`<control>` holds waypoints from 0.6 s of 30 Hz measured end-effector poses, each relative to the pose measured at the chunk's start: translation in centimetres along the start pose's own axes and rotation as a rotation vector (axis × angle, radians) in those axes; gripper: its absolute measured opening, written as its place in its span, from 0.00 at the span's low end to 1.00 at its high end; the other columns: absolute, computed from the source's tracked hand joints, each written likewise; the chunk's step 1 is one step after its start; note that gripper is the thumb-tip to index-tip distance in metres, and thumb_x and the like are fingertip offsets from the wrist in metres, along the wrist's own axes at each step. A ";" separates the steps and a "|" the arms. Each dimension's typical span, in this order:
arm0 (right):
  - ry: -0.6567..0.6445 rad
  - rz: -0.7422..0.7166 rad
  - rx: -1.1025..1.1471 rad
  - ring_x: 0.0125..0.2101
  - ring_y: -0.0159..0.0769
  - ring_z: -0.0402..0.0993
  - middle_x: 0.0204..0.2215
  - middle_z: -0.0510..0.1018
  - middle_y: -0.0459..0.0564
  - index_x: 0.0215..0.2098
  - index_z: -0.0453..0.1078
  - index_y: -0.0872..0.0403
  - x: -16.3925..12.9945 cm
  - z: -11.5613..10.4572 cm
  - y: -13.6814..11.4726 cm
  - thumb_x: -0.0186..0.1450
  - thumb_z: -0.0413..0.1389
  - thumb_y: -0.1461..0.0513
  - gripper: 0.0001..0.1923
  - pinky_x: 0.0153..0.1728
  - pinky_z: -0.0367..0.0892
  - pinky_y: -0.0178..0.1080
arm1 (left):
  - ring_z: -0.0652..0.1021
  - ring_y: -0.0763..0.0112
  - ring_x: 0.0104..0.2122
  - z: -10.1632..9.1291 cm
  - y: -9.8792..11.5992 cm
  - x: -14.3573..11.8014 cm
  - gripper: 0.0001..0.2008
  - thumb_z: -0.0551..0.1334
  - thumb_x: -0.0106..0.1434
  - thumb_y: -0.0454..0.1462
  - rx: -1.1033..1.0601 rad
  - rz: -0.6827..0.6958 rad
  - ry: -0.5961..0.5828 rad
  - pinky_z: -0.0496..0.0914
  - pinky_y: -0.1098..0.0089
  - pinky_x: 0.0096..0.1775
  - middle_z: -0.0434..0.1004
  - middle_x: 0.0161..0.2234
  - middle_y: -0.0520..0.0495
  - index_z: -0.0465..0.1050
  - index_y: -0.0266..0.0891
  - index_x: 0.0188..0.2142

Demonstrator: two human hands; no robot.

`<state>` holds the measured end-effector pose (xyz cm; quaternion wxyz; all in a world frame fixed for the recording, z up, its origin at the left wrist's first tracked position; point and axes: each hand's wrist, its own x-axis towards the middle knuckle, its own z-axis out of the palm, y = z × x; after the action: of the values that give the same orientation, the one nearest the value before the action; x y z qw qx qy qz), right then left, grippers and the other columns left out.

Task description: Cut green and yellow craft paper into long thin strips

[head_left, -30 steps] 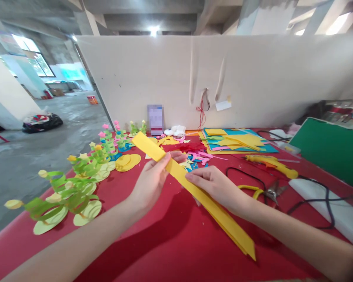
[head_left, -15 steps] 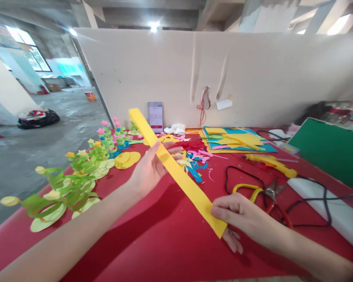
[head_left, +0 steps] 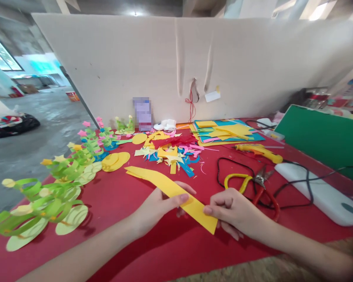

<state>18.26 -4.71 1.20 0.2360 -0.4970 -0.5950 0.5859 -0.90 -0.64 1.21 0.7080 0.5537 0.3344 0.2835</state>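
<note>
A long yellow paper strip [head_left: 161,184] slants across the middle, held above the red tabletop. My left hand [head_left: 164,203] grips it partway along, thumb on top and fingers underneath. My right hand [head_left: 231,211] pinches the strip's near right end between thumb and fingers. Its far left end sags and looks doubled, with two layers showing at the tip. Just beyond my right hand lie scissors [head_left: 260,184] with one yellow and one red handle, blades partly apart.
Green paper-curl ornaments [head_left: 59,176] with stars line the left edge beside yellow paper discs [head_left: 115,161]. Colourful paper scraps [head_left: 172,150] are heaped behind my hands. A yellow glue gun [head_left: 260,150], black cord, white power strip [head_left: 320,192] and green board [head_left: 323,141] occupy the right.
My left hand has slid down the strip toward my right hand. The strip's far end has dropped lower. My right hand keeps its pinch, and the view has shifted right.
</note>
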 end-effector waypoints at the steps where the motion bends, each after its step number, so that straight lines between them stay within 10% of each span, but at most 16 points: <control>1: 0.006 -0.013 -0.028 0.06 0.20 0.51 0.05 0.59 0.37 0.15 0.55 0.55 0.0 0.0 -0.2 0.58 0.50 0.52 0.20 0.09 0.44 0.26 | 0.68 0.76 0.23 0.1 -0.1 -0.1 0.08 0.60 0.56 0.40 0.024 -0.023 -0.013 0.63 0.76 0.27 0.69 0.24 0.52 0.71 0.37 0.32; 6: 0.356 -0.144 -0.634 0.13 0.28 0.63 0.11 0.66 0.44 0.25 0.65 0.55 -0.9 -2.2 -1.3 0.64 0.38 0.53 0.21 0.17 0.54 0.31 | 0.66 0.79 0.17 0.3 -0.9 -0.3 0.13 0.58 0.57 0.42 0.079 -0.082 0.049 0.61 0.76 0.22 0.67 0.17 0.53 0.68 0.34 0.23; 10: 0.646 0.105 -1.345 0.21 0.41 0.71 0.20 0.74 0.51 0.47 0.63 0.58 -1.9 -5.0 -0.2 0.63 0.40 0.62 0.18 0.19 0.54 0.36 | 0.65 0.78 0.17 0.0 -1.9 -0.3 0.15 0.57 0.58 0.42 0.076 -0.073 0.103 0.61 0.75 0.24 0.67 0.16 0.52 0.67 0.34 0.20; 14: 0.481 0.198 -1.358 0.32 0.42 0.73 0.32 0.75 0.55 0.46 0.65 0.56 -2.4 -5.8 2.1 0.62 0.41 0.66 0.17 0.26 0.62 0.37 | 0.65 0.78 0.17 0.0 -2.4 -0.3 0.19 0.56 0.59 0.42 0.103 -0.044 0.113 0.61 0.75 0.26 0.63 0.14 0.53 0.64 0.34 0.15; 18: 0.610 0.169 -1.349 0.32 0.38 0.72 0.38 0.71 0.58 0.42 0.67 0.57 -2.9 -5.3 3.3 0.64 0.38 0.63 0.18 0.28 0.63 0.36 | 0.64 0.78 0.17 0.1 -2.5 -0.3 0.19 0.56 0.59 0.42 0.108 -0.023 0.105 0.60 0.75 0.24 0.63 0.15 0.53 0.63 0.35 0.15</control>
<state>25.04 -5.38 0.06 -0.0115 -0.7187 -0.6931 -0.0543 -0.94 -1.49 -1.13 0.6620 0.5714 0.3923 0.2854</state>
